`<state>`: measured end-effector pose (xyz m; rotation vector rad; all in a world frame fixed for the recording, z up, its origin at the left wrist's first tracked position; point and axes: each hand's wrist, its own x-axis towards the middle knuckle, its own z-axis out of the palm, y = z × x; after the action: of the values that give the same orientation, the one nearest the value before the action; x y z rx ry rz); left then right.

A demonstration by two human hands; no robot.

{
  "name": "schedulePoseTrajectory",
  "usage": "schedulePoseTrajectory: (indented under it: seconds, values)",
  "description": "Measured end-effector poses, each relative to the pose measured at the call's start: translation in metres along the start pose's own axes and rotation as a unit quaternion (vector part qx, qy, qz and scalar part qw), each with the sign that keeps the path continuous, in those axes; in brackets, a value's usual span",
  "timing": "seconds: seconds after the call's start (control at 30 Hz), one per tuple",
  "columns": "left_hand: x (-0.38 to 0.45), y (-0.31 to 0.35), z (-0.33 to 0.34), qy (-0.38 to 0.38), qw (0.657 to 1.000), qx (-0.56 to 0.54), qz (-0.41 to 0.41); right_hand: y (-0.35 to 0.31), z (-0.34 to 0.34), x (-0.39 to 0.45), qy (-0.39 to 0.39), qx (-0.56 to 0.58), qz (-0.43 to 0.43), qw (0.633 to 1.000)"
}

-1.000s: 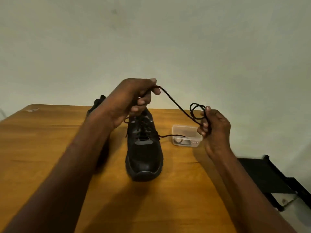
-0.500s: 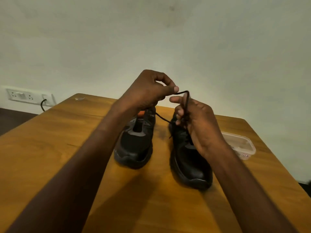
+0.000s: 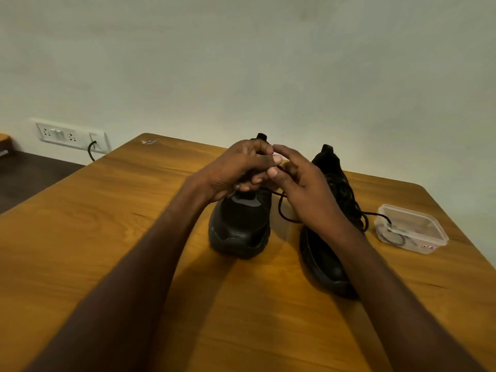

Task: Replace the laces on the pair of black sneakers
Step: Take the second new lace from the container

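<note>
Two black sneakers stand on a wooden table [image 3: 107, 237], toes pointing toward the near edge. The left sneaker [image 3: 240, 226] sits just left of centre; the right sneaker [image 3: 328, 253] lies beside it, apart from it, and reaches nearer to the viewer. Both hands meet above the tongue of the left sneaker. The left hand [image 3: 236, 167] has its fingers curled, thumb pressed to the forefinger, pinching a black lace [image 3: 280, 210]. The right hand [image 3: 300, 183] pinches the same lace between thumb and fingers, fingertips almost touching those of the left hand. From the pinch the lace hangs in a loop between the two sneakers, just above the table.

On the right sneaker loose lacing is bunched along the top, and a black strand [image 3: 375, 214] runs from it to the right, into a clear plastic container [image 3: 418, 232] that stands near the table's right edge with dark cord coiled inside.

Far left, a white switch-and-socket plate [image 3: 71, 135] is fixed on the wall, with a black cable plugged in.
</note>
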<state>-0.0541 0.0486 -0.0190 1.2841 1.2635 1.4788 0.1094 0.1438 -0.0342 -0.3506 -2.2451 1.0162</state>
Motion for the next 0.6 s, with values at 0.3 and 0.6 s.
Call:
schedulePoseTrajectory:
  seconds: [0.3, 0.6]
  values:
    - [-0.016, 0.005, -0.034, -0.1, 0.938, -0.318, 0.099, -0.003, -0.049, -0.003, 0.392, 0.043, 0.027, 0.919]
    - [-0.016, -0.001, -0.029, -0.022, 0.978, -0.198, 0.06, 0.005, -0.063, -0.02, 0.349, -0.321, -0.009, 0.88]
